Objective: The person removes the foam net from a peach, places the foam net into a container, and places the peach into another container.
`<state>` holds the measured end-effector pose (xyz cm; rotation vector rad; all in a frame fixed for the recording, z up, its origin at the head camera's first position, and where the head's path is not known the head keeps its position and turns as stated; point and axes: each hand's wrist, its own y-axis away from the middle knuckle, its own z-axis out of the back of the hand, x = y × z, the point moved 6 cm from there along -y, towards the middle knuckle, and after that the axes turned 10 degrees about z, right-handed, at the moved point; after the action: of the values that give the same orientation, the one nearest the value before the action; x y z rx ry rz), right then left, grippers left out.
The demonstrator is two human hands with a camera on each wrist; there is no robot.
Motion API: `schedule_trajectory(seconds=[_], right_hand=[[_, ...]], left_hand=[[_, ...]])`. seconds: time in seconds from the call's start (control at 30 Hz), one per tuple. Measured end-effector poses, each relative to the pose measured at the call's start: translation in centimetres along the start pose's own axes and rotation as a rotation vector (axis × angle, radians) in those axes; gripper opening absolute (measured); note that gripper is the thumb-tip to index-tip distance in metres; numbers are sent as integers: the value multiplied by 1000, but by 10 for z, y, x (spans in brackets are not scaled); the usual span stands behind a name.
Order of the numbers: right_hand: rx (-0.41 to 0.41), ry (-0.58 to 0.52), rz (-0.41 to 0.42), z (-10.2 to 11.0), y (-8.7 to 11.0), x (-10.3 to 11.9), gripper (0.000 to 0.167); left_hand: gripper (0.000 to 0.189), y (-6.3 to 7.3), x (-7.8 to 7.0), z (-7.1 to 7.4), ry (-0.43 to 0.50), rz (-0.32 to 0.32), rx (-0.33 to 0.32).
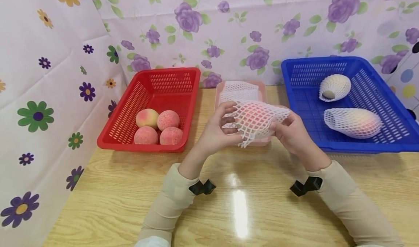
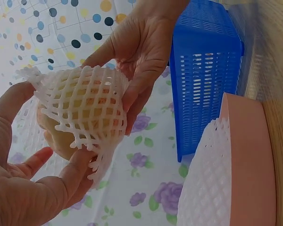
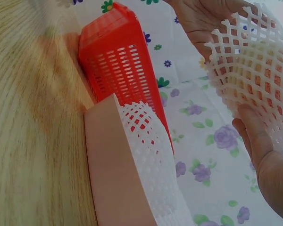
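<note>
A peach (image 2: 61, 143) is partly inside a white foam net (image 1: 252, 123), raised over a pink tray (image 1: 260, 143). My left hand (image 1: 220, 132) holds the net's open, ragged end, its fingers and thumb spread about the rim. At the narrow end, my right hand (image 1: 292, 134) grips the gathered net, with the thumb lying along its near side. The left wrist view shows bare peach skin at the mouth of the net, facing the left palm. Through the mesh the fruit looks pale yellow and pinkish red.
Several unwrapped peaches (image 1: 146, 118) lie in a red basket (image 1: 173, 98) on the left. More foam nets (image 1: 240, 88) are stacked in the pink tray. On the right, a blue basket (image 1: 301, 103) holds two net-wrapped fruits (image 1: 355, 122). A flowered cloth (image 1: 226, 32) hangs behind the wooden table (image 1: 268, 203).
</note>
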<state>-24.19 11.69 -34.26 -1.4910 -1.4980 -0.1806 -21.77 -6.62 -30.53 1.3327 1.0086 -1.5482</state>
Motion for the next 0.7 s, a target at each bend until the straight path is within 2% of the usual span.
schedule_trajectory(seconds=[0.17, 0.37, 0.53, 0.7], right_hand=[[-97, 53, -9, 1, 0, 1, 34], [-184, 113, -16, 6, -2, 1, 42], [-193, 134, -33, 9, -2, 0, 44], [-174, 161, -46, 7, -2, 1, 42]], left_hand=[[75, 0, -1, 0, -31, -15, -3], [76, 0, -2, 0, -63, -29, -17], [76, -1, -2, 0, -59, -36, -16], [75, -3, 4, 2, -30, 8, -5]])
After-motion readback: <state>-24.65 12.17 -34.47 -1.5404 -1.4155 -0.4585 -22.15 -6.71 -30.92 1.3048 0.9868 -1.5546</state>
